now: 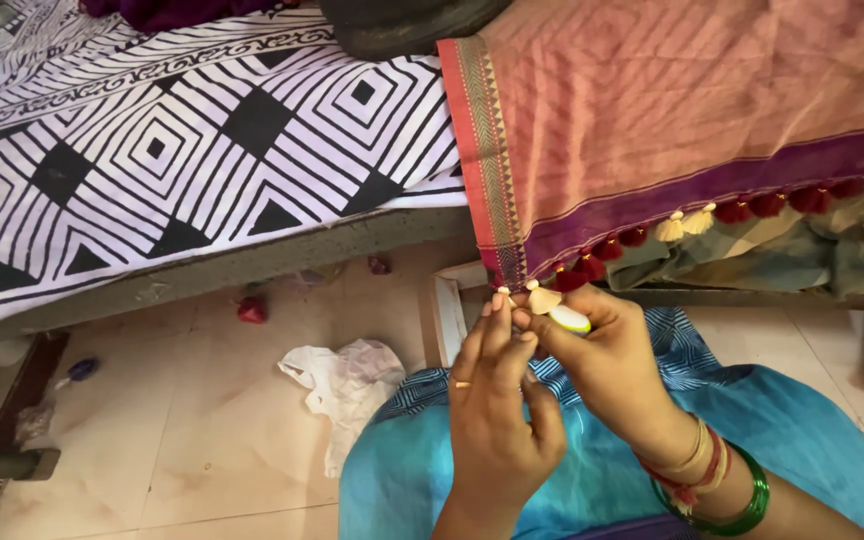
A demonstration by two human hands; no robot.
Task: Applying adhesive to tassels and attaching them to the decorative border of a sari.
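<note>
Cream tassel, at the lower left corner of a hanging pink cloth, where the cloth's patterned orange side border meets its purple bottom band. The tassel is pinched between the fingertips of both hands. Right hand: fingers closed on the tassel and on a small white, rounded tool with a pale green edge, which lies just under the tassel; what kind of tool it is cannot be told. Left hand: fingers held together and pointing up, their tips touching the tassel and the cloth's corner; a ring shows on one finger.

Along the purple band runs a row of further tassels: red tassels just beside the held one, then a cream pair, then more red tassels towards the right edge. Red, gold and green bangles circle the right wrist. Under both hands lies the person's lap, covered in blue fabric.

A black-and-white sheet with diamond patterns covers the raised platform to the left of the cloth. On the tiled floor below its edge lie a crumpled white plastic bag near the lap, and a red scrap close to the platform.
</note>
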